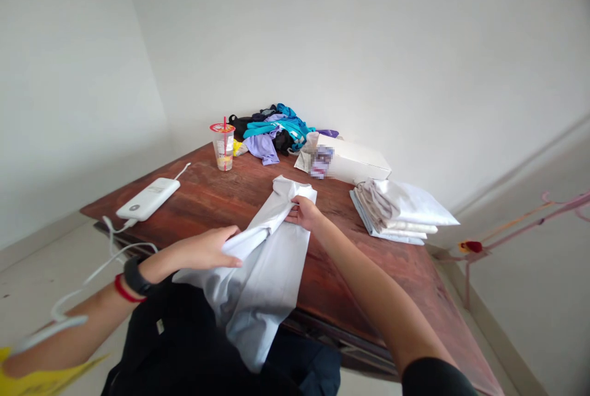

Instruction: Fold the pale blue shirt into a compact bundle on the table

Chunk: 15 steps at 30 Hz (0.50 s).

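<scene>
A pale white garment [281,267] lies lengthwise on the wooden table, and its lower end hangs over the front edge towards my lap. It is partly folded, with one long side turned in over the rest; whether it is a shirt or something else I cannot tell. My left hand [214,249] grips the folded left side, thumb on top and the other fingers partly hidden by cloth. Further up, near the bunched far end, my right hand [303,211] pinches the fabric between thumb and fingers.
Folded light cloths [396,211] are stacked at the right, by a white box [354,159]. A heap of clothes [281,128] lies at the back. A plastic cup with straw [224,147] and a cabled white power bank [148,199] stand left. The table edge [350,337] is near me.
</scene>
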Each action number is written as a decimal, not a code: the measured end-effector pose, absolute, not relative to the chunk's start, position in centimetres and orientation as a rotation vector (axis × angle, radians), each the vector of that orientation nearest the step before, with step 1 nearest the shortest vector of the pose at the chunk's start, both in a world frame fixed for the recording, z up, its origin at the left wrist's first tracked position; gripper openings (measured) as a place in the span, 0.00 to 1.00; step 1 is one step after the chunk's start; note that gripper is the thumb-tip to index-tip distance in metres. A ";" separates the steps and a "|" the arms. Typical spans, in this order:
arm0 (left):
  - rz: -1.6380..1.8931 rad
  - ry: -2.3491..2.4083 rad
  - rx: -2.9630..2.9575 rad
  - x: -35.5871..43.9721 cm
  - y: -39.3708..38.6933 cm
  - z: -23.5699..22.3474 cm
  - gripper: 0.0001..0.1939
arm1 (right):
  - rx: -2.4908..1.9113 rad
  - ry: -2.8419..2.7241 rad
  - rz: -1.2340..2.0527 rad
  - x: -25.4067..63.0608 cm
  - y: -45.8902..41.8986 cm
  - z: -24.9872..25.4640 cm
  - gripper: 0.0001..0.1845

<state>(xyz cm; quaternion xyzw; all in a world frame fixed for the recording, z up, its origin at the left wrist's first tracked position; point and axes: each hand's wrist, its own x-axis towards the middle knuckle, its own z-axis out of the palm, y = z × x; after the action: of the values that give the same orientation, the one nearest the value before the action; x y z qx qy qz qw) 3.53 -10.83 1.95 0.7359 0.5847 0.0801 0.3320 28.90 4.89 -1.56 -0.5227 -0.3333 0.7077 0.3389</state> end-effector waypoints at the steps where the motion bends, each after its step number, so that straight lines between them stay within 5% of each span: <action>1: 0.199 1.577 1.932 3.5 -12.1 2.3 0.25 | -1.356 -0.855 1.853 28.8 4.9 -1.7 0.05; 6: 0.098 1.757 2.053 8.3 -18.6 2.6 0.10 | -1.331 -0.818 1.890 28.4 5.2 -1.8 0.05; 12: 0.073 1.493 2.251 16.6 -22.8 -1.8 0.36 | -1.309 -0.828 1.880 28.9 5.1 -1.9 0.09; 15: -0.095 1.501 2.291 18.3 -22.7 -2.9 0.38 | -1.312 -0.858 1.828 29.6 4.8 -2.1 0.08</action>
<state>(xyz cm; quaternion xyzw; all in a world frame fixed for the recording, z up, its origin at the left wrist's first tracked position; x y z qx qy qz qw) 18.26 -22.66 -2.90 0.8193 0.5366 -0.0341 0.1992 29.55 4.82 -2.11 -0.5086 -0.3324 0.7086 0.3587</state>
